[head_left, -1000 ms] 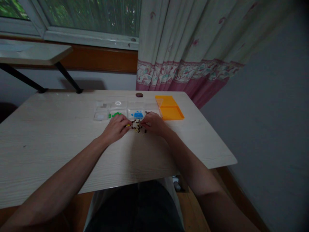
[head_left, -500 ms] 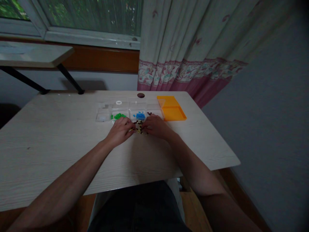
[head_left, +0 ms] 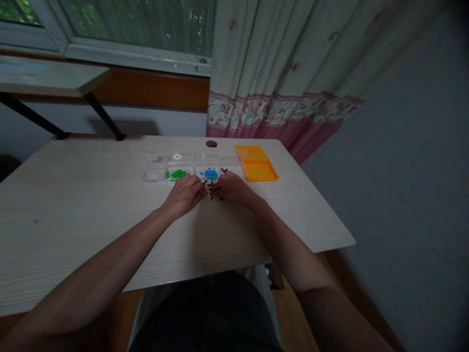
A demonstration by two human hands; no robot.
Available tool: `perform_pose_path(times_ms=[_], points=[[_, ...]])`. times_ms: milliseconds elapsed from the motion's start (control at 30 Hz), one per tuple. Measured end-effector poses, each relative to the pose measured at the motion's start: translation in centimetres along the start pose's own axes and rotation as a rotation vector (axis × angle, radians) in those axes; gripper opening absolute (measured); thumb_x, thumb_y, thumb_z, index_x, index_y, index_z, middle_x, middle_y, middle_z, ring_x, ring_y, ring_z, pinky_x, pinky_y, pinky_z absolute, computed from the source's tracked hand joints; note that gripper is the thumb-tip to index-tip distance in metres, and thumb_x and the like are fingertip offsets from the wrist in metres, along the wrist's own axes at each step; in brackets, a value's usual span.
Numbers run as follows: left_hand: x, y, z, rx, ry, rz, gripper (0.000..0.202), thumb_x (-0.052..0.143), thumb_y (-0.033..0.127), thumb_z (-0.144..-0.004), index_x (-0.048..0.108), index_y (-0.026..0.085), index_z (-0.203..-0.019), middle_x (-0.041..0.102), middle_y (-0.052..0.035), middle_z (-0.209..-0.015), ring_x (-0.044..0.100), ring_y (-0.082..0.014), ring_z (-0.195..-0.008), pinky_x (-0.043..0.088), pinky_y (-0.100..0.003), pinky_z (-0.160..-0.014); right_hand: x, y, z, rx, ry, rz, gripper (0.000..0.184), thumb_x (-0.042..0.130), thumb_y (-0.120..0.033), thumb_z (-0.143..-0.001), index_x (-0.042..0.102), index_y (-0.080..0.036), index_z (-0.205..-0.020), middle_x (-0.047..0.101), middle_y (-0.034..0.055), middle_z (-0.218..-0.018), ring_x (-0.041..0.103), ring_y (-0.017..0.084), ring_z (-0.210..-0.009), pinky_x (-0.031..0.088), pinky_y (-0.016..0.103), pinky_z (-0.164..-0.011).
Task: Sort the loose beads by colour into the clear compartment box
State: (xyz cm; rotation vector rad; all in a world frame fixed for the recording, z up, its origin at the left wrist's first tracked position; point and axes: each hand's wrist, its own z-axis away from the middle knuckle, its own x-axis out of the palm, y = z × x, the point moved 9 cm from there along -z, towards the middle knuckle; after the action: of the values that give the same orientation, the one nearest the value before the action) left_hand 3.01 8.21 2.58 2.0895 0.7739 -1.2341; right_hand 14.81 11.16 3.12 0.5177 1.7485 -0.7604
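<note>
A loose heap of small dark and pale-yellow pieces (head_left: 210,189) lies on the table between my two hands. My left hand (head_left: 185,191) is at the heap's left side, fingers bent and drawn together at the tips. From the right, my right hand (head_left: 234,187) reaches in with its fingertips pinched among the pieces. What either hand grips is too small to tell. Just beyond them, small green pieces (head_left: 178,173) and small blue pieces (head_left: 210,173) fill compartments of a clear plastic box (head_left: 154,175). Dark pieces (head_left: 225,170) show in the compartment behind my right hand.
An open orange case (head_left: 261,171) lies at the box's right end. Behind the box is a round dark spot (head_left: 211,143) on the pale wooden table (head_left: 91,210). A raised shelf (head_left: 54,78) on black legs stands at the back left. A curtain (head_left: 264,73) hangs behind.
The view has shifted slightly. My hands stay at the heap, and their fingertips have come a little closer together over the pieces.
</note>
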Motion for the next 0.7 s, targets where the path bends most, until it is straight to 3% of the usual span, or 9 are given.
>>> perform_pose_path(times_ms=[167, 300, 367, 533, 700], points=[[-0.5, -1.0, -0.1, -0.065, 0.081, 0.09, 0.021, 0.048, 0.033, -0.098, 0.062, 0.018, -0.094, 0.059, -0.0083, -0.093, 0.051, -0.0241, -0.091, 0.041, -0.04, -0.082, -0.6, 1.2, -0.1, 0.006, 0.095, -0.102, 0.008, 0.071, -0.024, -0.086, 0.077, -0.02, -0.09, 0.073, 0.0042, -0.087, 0.059, 0.018, -0.088, 0.038, 0.03, -0.086], [-1.2, -1.9, -0.1, -0.136, 0.183, 0.174, 0.02, 0.048, 0.031, -0.097, 0.061, 0.018, -0.089, 0.059, -0.0074, -0.088, 0.052, -0.0231, -0.09, 0.043, -0.038, -0.082, -2.2, 4.5, 0.9, 0.234, 0.326, -0.031, 0.015, 0.068, -0.032, -0.09, 0.077, -0.02, -0.09, 0.073, 0.0065, -0.094, 0.056, 0.021, -0.095, 0.036, 0.034, -0.089], [-1.3, -2.3, -0.1, -0.169, 0.215, 0.205, 0.019, 0.048, 0.029, -0.097, 0.06, 0.018, -0.088, 0.059, -0.0069, -0.087, 0.053, -0.0225, -0.089, 0.043, -0.038, -0.081, -2.7, 6.0, 1.5, 0.361, 0.377, 0.016, 0.017, 0.065, -0.033, -0.092, 0.077, -0.021, -0.09, 0.072, 0.0073, -0.096, 0.054, 0.023, -0.098, 0.035, 0.036, -0.088], [-1.3, -2.5, -0.2, -0.183, 0.231, 0.254, 0.022, 0.047, 0.032, -0.098, 0.059, 0.019, -0.084, 0.058, -0.0063, -0.083, 0.053, -0.0217, -0.086, 0.044, -0.037, -0.079, -2.4, 7.7, 2.0, 0.505, 0.353, 0.055, 0.02, 0.06, -0.033, -0.094, 0.077, -0.023, -0.094, 0.071, 0.0082, -0.1, 0.051, 0.026, -0.102, 0.034, 0.039, -0.086], [-1.4, -2.4, -0.2, -0.177, 0.227, 0.265, 0.025, 0.048, 0.035, -0.098, 0.06, 0.019, -0.083, 0.059, -0.0056, -0.082, 0.054, -0.0209, -0.085, 0.044, -0.036, -0.079, -1.7, 7.7, 1.8, 0.492, 0.332, 0.069, 0.024, 0.056, -0.035, -0.095, 0.077, -0.023, -0.096, 0.069, 0.0095, -0.105, 0.051, 0.027, -0.104, 0.036, 0.041, -0.088]])
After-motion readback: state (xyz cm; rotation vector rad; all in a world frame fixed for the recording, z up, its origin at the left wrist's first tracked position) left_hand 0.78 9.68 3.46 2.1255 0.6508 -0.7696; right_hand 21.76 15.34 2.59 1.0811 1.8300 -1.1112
